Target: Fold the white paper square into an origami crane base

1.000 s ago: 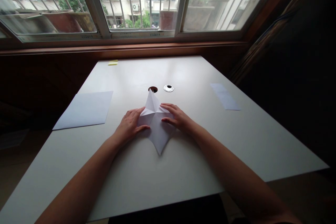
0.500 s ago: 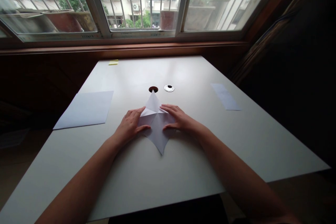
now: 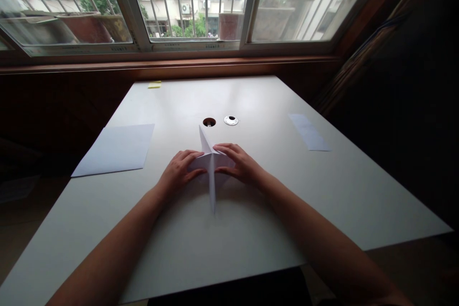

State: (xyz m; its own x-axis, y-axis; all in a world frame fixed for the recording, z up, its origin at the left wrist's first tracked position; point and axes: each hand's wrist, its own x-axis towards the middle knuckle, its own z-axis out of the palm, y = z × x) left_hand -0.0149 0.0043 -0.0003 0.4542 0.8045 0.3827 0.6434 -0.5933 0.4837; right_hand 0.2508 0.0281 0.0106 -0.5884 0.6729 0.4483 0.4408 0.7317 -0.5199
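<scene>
A folded sheet of white paper stands on the table between my hands, its flaps meeting at a raised centre. One narrow flap points toward me and another points away. My left hand grips the left flap between thumb and fingers. On the opposite side, my right hand pinches the right flap the same way, fingertips close to the centre. Parts of both side flaps are hidden behind my fingers.
On the white table a larger paper sheet lies at left and a paper strip at right. Beyond my hands are a round hole and a silver ring cover. A yellow slip lies near the windowed wall.
My hands have pushed slightly inward. The paper's front and back flaps, broad and spread before, have folded up into narrow standing ridges.
</scene>
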